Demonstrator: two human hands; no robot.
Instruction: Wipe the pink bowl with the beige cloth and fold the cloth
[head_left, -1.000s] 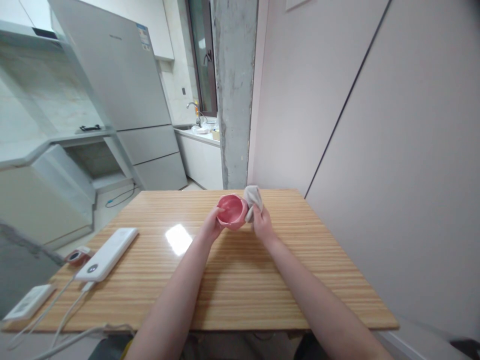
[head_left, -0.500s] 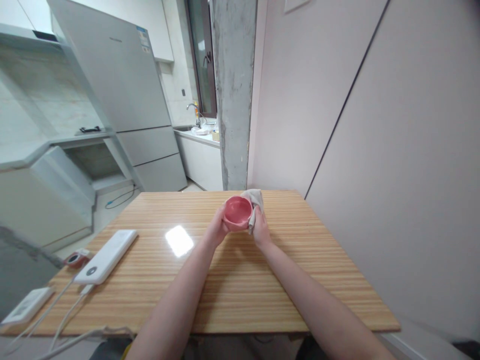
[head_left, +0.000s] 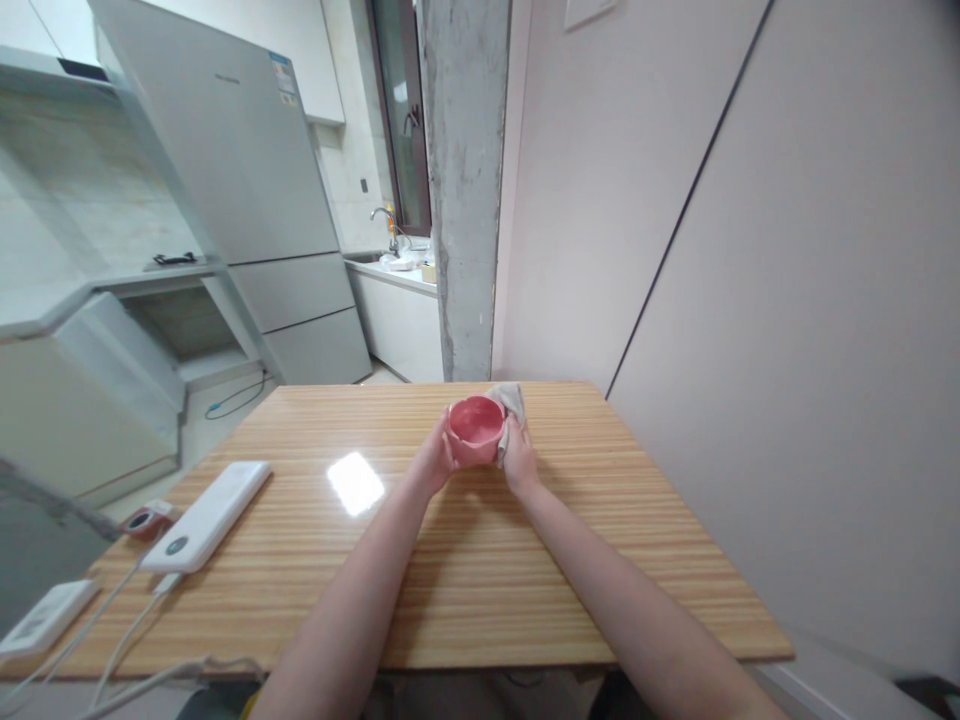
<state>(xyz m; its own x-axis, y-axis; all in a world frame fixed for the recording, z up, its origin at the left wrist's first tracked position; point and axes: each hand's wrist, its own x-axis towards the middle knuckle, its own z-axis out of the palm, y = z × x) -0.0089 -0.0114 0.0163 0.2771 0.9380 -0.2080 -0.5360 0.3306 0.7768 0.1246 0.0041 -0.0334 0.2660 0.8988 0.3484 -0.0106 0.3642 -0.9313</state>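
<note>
A pink bowl (head_left: 475, 424) with a wavy rim is held up over the far part of the wooden table (head_left: 600, 590). My left hand (head_left: 435, 458) grips the bowl's left side, fingers closed around its wall. On the other side, my right hand (head_left: 520, 455) is closed on a light grey cloth (head_left: 513, 399), which it presses against the bowl's right wall. Part of the cloth sticks up behind the rim. The undersides of both hands' fingers are hidden by the bowl and cloth.
On the table's left lie a white power bank (head_left: 208, 516) with a cable plugged in, a small red device (head_left: 146, 520) and a white power strip (head_left: 46, 618). A concrete pillar (head_left: 466, 200) and a pale wall (head_left: 660, 250) stand beyond. A fridge (head_left: 225, 150) is back left.
The bowl has tipped slightly, so more of its front outer wall shows. Both hands keep their hold on the bowl and cloth. The view has shifted a little.
</note>
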